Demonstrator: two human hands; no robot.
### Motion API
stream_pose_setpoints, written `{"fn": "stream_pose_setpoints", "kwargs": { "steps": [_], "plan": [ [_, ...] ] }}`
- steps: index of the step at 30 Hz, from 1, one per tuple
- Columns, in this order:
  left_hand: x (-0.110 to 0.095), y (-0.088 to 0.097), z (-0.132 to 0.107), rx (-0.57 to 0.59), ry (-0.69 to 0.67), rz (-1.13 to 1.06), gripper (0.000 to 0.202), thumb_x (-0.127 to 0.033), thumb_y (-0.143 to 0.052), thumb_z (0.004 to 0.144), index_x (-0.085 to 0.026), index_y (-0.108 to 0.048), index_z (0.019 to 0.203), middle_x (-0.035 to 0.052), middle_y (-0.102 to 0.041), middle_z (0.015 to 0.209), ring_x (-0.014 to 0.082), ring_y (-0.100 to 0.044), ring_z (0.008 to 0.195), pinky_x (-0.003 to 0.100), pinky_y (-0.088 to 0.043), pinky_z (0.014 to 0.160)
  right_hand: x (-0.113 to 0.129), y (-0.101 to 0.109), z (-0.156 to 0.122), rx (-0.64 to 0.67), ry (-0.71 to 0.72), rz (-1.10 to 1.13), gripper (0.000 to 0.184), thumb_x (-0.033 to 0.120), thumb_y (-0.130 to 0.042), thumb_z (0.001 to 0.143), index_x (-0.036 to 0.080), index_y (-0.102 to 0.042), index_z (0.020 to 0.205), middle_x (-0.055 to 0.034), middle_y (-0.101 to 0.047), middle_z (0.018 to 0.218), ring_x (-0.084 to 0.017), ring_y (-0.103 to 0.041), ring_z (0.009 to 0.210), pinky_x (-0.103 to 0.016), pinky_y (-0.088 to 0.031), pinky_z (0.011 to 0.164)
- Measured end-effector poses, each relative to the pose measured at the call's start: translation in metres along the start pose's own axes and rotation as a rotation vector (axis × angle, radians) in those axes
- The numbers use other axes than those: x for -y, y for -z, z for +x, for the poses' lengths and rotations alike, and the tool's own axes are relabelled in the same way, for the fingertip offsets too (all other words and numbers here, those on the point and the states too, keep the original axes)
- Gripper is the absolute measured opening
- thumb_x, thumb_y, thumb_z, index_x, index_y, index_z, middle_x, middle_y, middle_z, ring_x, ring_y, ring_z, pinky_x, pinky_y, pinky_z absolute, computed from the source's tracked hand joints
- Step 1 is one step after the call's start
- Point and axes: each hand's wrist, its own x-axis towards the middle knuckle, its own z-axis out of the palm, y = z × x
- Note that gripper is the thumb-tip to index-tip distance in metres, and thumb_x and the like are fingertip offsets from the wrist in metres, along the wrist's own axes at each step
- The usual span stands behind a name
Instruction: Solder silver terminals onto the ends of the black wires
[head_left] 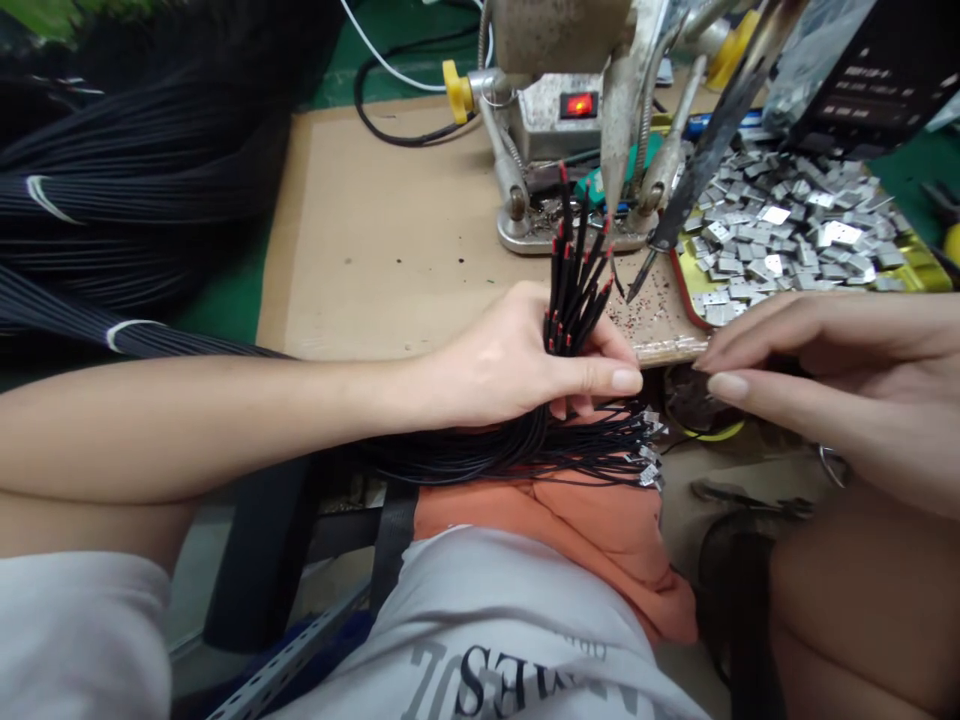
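Observation:
My left hand (pixel 517 360) is closed around a bundle of black wires (pixel 574 280), which stands upright above the fist with red tips at differing heights. Below the fist the wires bend away over an orange cloth on my lap. More black wires (pixel 600 450) lie there, with small metal pieces (pixel 649 450) at their ends. To the right, my right hand (pixel 810 370) holds thumb and fingertips close together in a pinch; whatever may be between them is too small to make out. A soldering iron (pixel 690 180) points down just beyond the bundle.
A machine stand (pixel 555 120) with a lit red switch and yellow knobs stands behind the bundle. Small metal pieces (pixel 802 220) fill a yellow tray with a red edge at right. Tied bundles of black cable (pixel 112 200) lie at left. Cardboard (pixel 375 240) covers the green table.

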Motion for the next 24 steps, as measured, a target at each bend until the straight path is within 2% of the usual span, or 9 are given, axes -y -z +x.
{"fn": "stream_pose_setpoints", "kwargs": {
  "steps": [2, 5, 8, 11, 15, 20, 24],
  "plan": [
    [0.002, 0.0, -0.001, 0.07, -0.024, 0.01, 0.023, -0.024, -0.102, 0.081, -0.015, -0.081, 0.087, -0.0008, -0.075, 0.071, 0.0117, -0.072, 0.063, 0.019, -0.062, 0.059, 0.009, -0.016, -0.001, 0.032, 0.017, -0.025, 0.014, 0.022, -0.095, 0.09, 0.034, -0.092, 0.094, 0.0011, -0.085, 0.086, -0.016, -0.073, 0.066, -0.028, -0.055, 0.051],
    [0.005, -0.002, -0.001, 0.14, -0.058, -0.011, 0.027, -0.019, -0.102, 0.081, -0.016, -0.076, 0.088, -0.0038, -0.072, 0.074, 0.0102, -0.07, 0.066, 0.019, -0.063, 0.063, 0.021, -0.05, -0.003, -0.047, 0.063, 0.122, 0.016, 0.023, -0.094, 0.092, 0.033, -0.09, 0.104, 0.002, -0.087, 0.098, -0.019, -0.079, 0.079, -0.031, -0.065, 0.065],
    [0.007, -0.004, -0.001, 0.18, -0.062, -0.038, 0.03, -0.018, -0.102, 0.082, -0.017, -0.073, 0.088, -0.0055, -0.07, 0.073, 0.0093, -0.069, 0.065, 0.017, -0.062, 0.063, 0.025, -0.068, -0.006, -0.155, 0.108, 0.092, 0.013, 0.02, -0.091, 0.094, 0.032, -0.089, 0.099, 0.0007, -0.087, 0.099, -0.02, -0.079, 0.084, -0.032, -0.065, 0.068],
    [0.007, -0.005, -0.001, 0.175, -0.055, -0.052, 0.026, -0.024, -0.098, 0.088, -0.016, -0.074, 0.09, -0.004, -0.071, 0.076, 0.0099, -0.07, 0.066, 0.018, -0.063, 0.065, 0.023, -0.068, -0.009, -0.215, 0.105, 0.085, 0.012, 0.02, -0.091, 0.095, 0.032, -0.091, 0.097, -0.0003, -0.088, 0.097, -0.02, -0.081, 0.082, -0.034, -0.068, 0.07],
    [0.004, -0.003, -0.003, 0.107, -0.091, -0.027, 0.031, -0.035, -0.096, 0.092, -0.017, -0.071, 0.09, -0.0019, -0.072, 0.076, 0.0124, -0.07, 0.068, 0.022, -0.064, 0.067, 0.017, -0.06, -0.009, -0.234, 0.048, 0.189, 0.013, 0.018, -0.094, 0.092, 0.03, -0.091, 0.094, -0.0003, -0.088, 0.092, -0.019, -0.083, 0.077, -0.03, -0.072, 0.068],
    [0.005, 0.001, -0.005, -0.048, -0.197, 0.16, 0.043, -0.044, -0.091, 0.095, -0.018, -0.067, 0.073, 0.0016, -0.073, 0.076, 0.0133, -0.066, 0.072, 0.023, -0.057, 0.067, 0.006, -0.058, -0.001, -0.077, -0.053, 0.351, 0.012, 0.023, -0.099, 0.088, 0.028, -0.088, 0.082, 0.0011, -0.083, 0.078, -0.016, -0.079, 0.065, -0.024, -0.068, 0.059],
    [0.006, 0.003, -0.004, -0.036, -0.152, 0.133, 0.028, -0.041, -0.094, 0.092, -0.019, -0.08, 0.084, 0.0006, -0.075, 0.076, 0.012, -0.064, 0.064, 0.022, -0.055, 0.06, 0.004, -0.067, 0.003, -0.122, -0.047, 0.415, 0.018, 0.028, -0.102, 0.085, 0.028, -0.085, 0.079, 0.0011, -0.083, 0.078, -0.016, -0.078, 0.064, -0.025, -0.069, 0.059]
  ]
}}
